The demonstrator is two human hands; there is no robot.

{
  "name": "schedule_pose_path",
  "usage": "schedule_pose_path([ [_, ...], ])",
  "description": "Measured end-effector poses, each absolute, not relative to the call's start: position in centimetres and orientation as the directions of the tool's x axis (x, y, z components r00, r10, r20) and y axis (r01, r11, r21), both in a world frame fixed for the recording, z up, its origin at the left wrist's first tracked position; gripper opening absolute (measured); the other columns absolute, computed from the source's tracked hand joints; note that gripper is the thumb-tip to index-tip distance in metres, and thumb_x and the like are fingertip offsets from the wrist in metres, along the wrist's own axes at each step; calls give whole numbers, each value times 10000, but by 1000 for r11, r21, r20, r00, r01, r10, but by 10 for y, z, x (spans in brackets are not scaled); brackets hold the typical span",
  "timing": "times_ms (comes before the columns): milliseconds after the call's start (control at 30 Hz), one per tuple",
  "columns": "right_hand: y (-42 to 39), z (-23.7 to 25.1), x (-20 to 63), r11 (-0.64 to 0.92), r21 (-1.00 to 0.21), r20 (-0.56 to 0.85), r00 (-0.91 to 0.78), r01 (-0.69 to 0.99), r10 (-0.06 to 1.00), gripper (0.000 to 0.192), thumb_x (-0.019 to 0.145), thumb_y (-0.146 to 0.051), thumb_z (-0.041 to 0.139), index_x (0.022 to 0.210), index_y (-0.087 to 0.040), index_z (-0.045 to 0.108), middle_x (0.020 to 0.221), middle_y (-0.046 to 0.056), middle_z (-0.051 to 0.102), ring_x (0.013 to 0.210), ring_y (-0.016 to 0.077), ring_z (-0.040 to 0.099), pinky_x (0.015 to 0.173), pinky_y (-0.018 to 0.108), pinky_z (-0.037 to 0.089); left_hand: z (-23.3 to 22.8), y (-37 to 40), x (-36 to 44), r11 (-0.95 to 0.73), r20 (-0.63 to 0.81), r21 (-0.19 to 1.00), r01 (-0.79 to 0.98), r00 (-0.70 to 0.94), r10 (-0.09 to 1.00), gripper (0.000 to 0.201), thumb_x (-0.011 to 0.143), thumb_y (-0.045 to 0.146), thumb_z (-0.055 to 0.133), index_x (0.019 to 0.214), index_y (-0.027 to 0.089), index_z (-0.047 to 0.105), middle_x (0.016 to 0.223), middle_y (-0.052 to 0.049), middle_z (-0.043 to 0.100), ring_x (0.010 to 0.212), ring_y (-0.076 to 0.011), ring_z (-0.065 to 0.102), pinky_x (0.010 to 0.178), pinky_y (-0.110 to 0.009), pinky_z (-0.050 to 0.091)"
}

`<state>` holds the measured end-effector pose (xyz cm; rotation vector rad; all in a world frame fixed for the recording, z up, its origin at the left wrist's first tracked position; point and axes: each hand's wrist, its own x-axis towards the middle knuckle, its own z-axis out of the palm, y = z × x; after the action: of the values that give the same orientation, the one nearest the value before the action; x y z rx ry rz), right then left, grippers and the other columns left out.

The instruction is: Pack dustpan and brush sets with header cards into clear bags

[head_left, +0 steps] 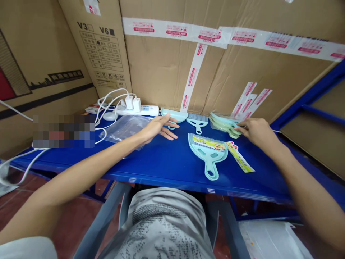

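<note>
Hiding part of the mint dustpan [174,116], left hand [156,128]; right hand [254,130] on card stack [224,123].

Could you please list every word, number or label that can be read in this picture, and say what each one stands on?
"V3": cardboard box, upper left, beside an empty tick box.
"V6": same box, beside a filled tick box.
Table printed below them: too small to read.
Red print on the white tape: too small to read.
Yellow label on the dustpan and the paper strip: blurred, unreadable.

stockroom: taped cartons [215,64], blue shelving [167,165]
</note>
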<state>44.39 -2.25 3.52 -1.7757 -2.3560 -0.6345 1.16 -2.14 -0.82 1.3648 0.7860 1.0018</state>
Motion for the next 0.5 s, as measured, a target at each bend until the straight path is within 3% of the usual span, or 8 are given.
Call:
schedule_pose_path([
  [167,-29,36,427,165,246,390,-253,955,885,442,1009,-418,564,1262,-114,761,1197,237,722,1059,419,705,908,524,562,-6,-19,11,-156,176,984,-84,363,915,423,1083,466,508,1108,81,682,1206,-251,764,732,-286,810,585,-359,658],
  [233,-34,42,412,231,181,392,-285,956,874,525,979,-491,629,1356,-138,722,1293,228,695,1090,411,701,930,525,558,-6,-16,10,-221,224,974,-49,361,905,292,1051,360,579,1050,86,679,1136,-224,781,679,-251,795,530,-311,626],
  [300,-36,49,392,413,26,212,-408,910,888,704,885,-597,739,1467,-210,659,1368,175,688,1139,381,698,972,486,554,-7,-14,9,-273,257,962,-13,378,890,207,1010,294,636,1008,92,681,1057,-190,789,638,-224,778,493,-278,595],
  [367,-34,51,375,532,-141,-53,-543,835,838,1009,704,-668,868,1576,-268,558,1454,136,656,1254,380,658,1045,459,532,-9,-13,9,-296,268,955,10,395,879,189,993,289,657,994,102,688,988,-158,787,618,-204,765,491,-266,583],
  [433,-31,48,362,541,-215,-212,-579,813,787,1313,497,-665,965,1645,-275,460,1517,139,609,1372,414,580,1124,476,482,-12,-12,9,-303,266,953,26,413,871,194,994,307,657,991,117,696,952,-138,786,611,-188,757,506,-260,583],
  [500,-29,42,356,521,-235,-252,-569,821,783,1469,369,-642,1001,1664,-260,422,1511,150,601,1412,438,538,1172,492,436,-14,-12,9,-309,260,950,42,441,859,205,993,326,655,989,127,703,932,-133,784,613,-187,754,515,-261,584],
])
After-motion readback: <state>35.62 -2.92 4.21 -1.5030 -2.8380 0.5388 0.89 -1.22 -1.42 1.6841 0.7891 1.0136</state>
